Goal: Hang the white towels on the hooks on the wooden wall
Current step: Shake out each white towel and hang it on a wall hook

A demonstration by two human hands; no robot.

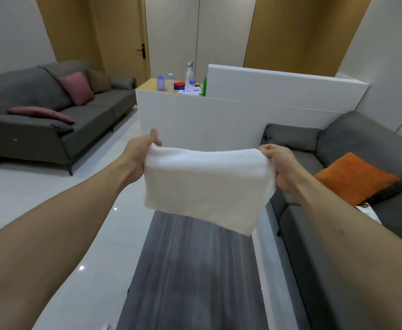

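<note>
Here, both arms extend forward at chest level. The left hand (140,148) is closed in a pinch on the upper left corner of the white towel (204,186), thumb on top and fingers curled beneath the fabric. The right hand (279,163) is closed in the same way on the upper right corner, knuckles turned toward the camera. The towel is stretched between the two hands with its top edge nearly level; it appears folded, and its lower edge hangs free, dropping lower on the right side.

Position of the towel: in the air, above the far end of the dark wood-grain desk (193,270), not touching it.

Surroundings:
- A grey sofa (52,120) with pink cushions stands to the left, well apart from the hands.
- A second grey sofa (338,234) with an orange cushion (354,177) stands just beside the desk on the right.
- A white partition (219,115) stands directly behind the towel; spray bottles (190,73) and other small items rest on a ledge at its top.
- Wooden wall panels (297,32) rise behind the partition. Hooks cannot be made out on them.
</note>
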